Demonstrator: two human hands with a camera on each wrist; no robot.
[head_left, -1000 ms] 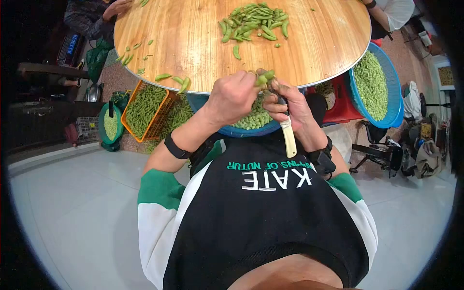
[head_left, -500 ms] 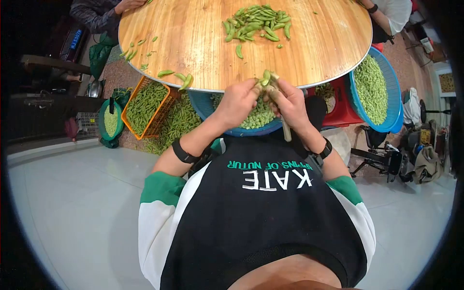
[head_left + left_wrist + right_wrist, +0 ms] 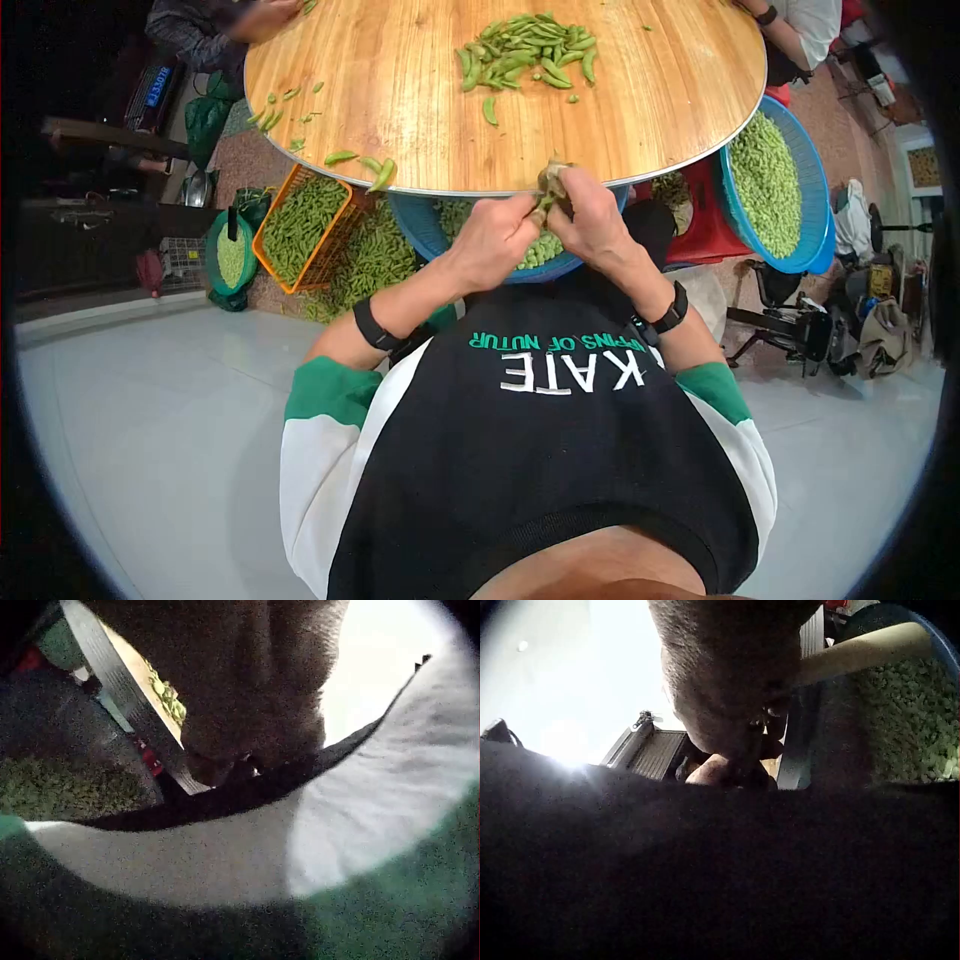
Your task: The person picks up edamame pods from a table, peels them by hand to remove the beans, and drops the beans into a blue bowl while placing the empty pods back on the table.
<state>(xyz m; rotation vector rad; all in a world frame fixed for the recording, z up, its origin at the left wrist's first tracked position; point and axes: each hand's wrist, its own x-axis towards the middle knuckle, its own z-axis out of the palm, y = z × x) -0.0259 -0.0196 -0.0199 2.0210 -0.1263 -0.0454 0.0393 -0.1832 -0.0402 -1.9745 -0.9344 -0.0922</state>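
nearest is the person's black sweatshirt with white and green sleeves (image 3: 540,450), then a black band on each wrist. beyond them the two bare hands meet just off the table edge. the left hand (image 3: 490,238) has its fingers curled, thumb and forefinger seeming to pinch a small dull-green pod (image 3: 546,198), too shadowed to tell its condition. the right hand (image 3: 597,222) is curled close beside it, back turned up; a long cream-coloured tool handle (image 3: 866,652) juts from it in the right wrist view.

that turn is what has just changed: half a second ago a bright green pod stood plainly between the thumbs and the handle dangled below the right hand in the head view. now the handle is hidden there and little of the pod shows, which suggests that the shelling has reached the pressing or prying part; whether a bean is out, i cannot tell.

under the hands is a round blue plastic basin (image 3: 413,222) of pale green beans. to the left stands an orange lattice crate (image 3: 322,248) of whole pods; to the right, a blue plastic basket (image 3: 806,165) of beans. farther off, a loose heap of green pods (image 3: 530,52) lies on the round pale-wood table (image 3: 380,80), unmoved, so more may remain to open.
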